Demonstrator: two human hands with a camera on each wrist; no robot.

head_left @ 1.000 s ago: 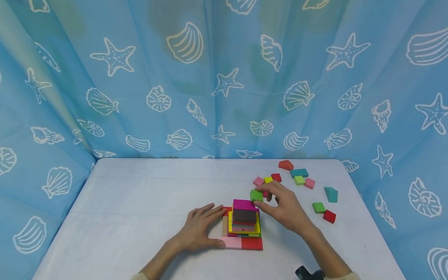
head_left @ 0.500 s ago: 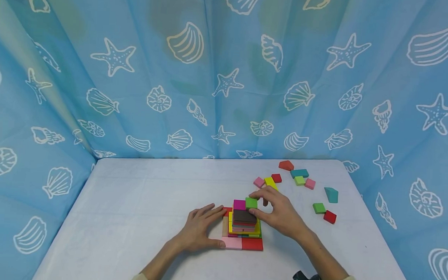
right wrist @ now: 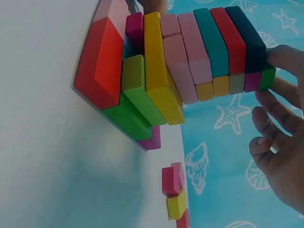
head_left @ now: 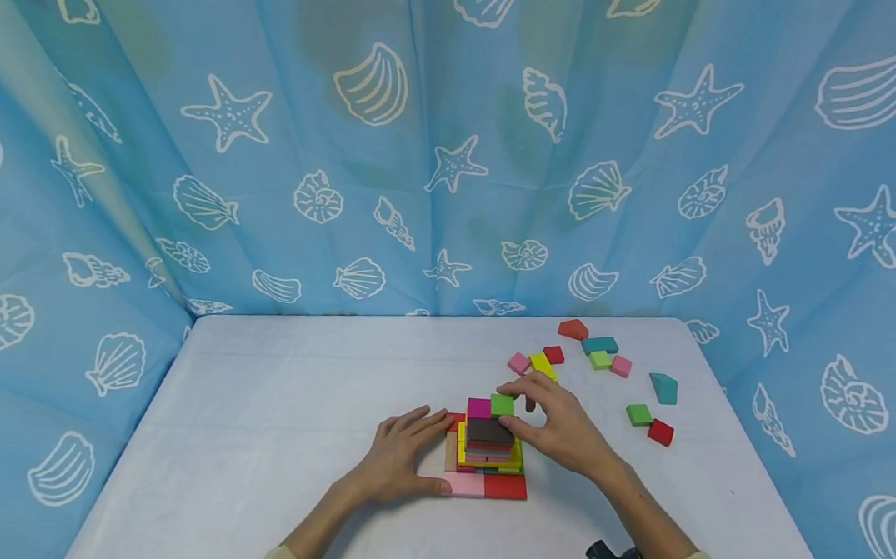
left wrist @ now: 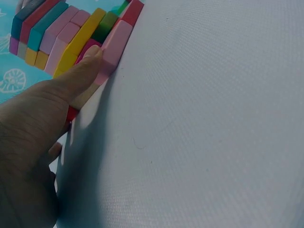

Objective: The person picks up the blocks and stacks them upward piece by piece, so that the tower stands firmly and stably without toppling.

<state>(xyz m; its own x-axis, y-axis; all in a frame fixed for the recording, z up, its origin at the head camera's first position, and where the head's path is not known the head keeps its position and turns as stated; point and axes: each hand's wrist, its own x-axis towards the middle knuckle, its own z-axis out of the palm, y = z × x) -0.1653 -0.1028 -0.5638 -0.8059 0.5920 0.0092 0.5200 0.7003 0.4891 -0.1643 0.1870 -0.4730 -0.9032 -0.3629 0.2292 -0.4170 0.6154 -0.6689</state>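
A layered tower of coloured wooden blocks (head_left: pixel 490 433) rises from a wider base of pink and red blocks. My right hand (head_left: pixel 562 426) pinches a small green block (head_left: pixel 502 405) between thumb and fingers at the tower's top. That block sits beside a magenta block (head_left: pixel 478 408), behind the dark top block (right wrist: pixel 247 35). My left hand (head_left: pixel 397 461) lies spread along the base's left side. Its thumb touches the pink base block (left wrist: pixel 114 45) in the left wrist view, while its fingers reach the red block at the far left corner.
Several loose blocks lie to the back right, among them a yellow block (head_left: pixel 543 365), a teal wedge (head_left: pixel 664 388), a green block (head_left: pixel 639 415) and a red block (head_left: pixel 661 432). A shell-patterned blue curtain (head_left: pixel 392 185) hangs behind the white table (head_left: pixel 278 397).
My right hand has brought the green block left and slightly down onto the tower's top, beside the magenta block. The left hand has stayed in place.
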